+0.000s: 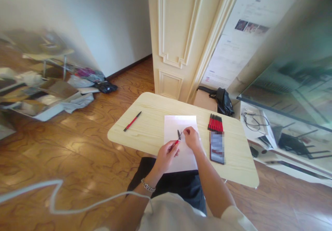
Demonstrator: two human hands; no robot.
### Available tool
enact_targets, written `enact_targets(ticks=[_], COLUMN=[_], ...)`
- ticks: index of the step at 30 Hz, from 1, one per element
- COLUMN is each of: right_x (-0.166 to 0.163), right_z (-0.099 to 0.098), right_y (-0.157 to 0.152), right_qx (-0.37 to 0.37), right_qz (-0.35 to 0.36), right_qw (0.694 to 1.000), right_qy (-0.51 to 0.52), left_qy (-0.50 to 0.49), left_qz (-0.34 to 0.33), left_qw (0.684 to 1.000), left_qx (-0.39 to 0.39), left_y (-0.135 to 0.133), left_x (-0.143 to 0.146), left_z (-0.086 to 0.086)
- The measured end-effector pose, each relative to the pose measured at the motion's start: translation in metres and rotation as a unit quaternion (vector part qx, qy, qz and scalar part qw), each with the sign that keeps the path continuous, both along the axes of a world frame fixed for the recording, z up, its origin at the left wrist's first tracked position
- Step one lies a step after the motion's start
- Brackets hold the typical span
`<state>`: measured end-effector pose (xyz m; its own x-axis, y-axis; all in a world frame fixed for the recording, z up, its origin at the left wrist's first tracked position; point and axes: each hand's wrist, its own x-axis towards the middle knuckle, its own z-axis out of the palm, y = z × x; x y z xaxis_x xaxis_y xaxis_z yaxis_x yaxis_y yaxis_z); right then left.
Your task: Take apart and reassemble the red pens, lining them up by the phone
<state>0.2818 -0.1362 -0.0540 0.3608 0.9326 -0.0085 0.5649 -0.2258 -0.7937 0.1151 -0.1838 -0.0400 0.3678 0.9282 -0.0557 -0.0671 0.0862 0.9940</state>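
My left hand (167, 154) is closed round a red pen (176, 142) above a white sheet of paper (181, 144). My right hand (191, 136) pinches a thin part at the pen's tip, close to its black end piece (178, 133). Both hands hover over the middle of the small light wooden table (155, 113). A second red pen with a black cap (132, 121) lies alone on the table's left side. A row of several red and black pens (215, 123) lies to the right of the paper.
A phone (217, 148) lies below the pen row. Behind the table stand a cream panelled door (178, 40) and a black bag (223, 101). Clutter (52, 92) covers the wooden floor at left. A glass-topped shelf with cables (280, 134) is at right.
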Motion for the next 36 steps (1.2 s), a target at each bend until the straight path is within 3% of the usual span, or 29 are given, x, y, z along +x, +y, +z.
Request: enact_targets(ticks=[2, 5, 9, 13, 18, 36], right_x=[0.003, 0.004, -0.001, -0.005, -0.009, -0.012], right_z=[0.006, 0.025, 0.054, 0.065, 0.061, 0.062], right_y=[-0.007, -0.019, -0.032, -0.036, -0.036, -0.036], right_qx=[0.04, 0.078, 0.102, 0.097, 0.098, 0.093], right_qz=[-0.001, 0.014, 0.006, 0.006, 0.004, 0.016], right_qw=[0.987, 0.933, 0.868, 0.85, 0.841, 0.839], right_qy=[0.158, 0.352, 0.486, 0.518, 0.531, 0.536], left_qy=[0.001, -0.004, -0.016, -0.017, -0.006, -0.01], left_qz=[0.0, -0.005, -0.012, -0.016, -0.011, -0.02], left_qw=[1.0, 1.0, 1.0, 1.0, 1.0, 1.0], left_qx=[0.001, 0.0, -0.007, -0.005, -0.005, 0.0], left_y=[0.0, -0.001, -0.003, -0.004, -0.004, -0.003], left_x=[0.001, 0.004, 0.009, 0.01, 0.009, 0.007], left_z=[-0.002, -0.004, -0.003, 0.0, 0.001, 0.001])
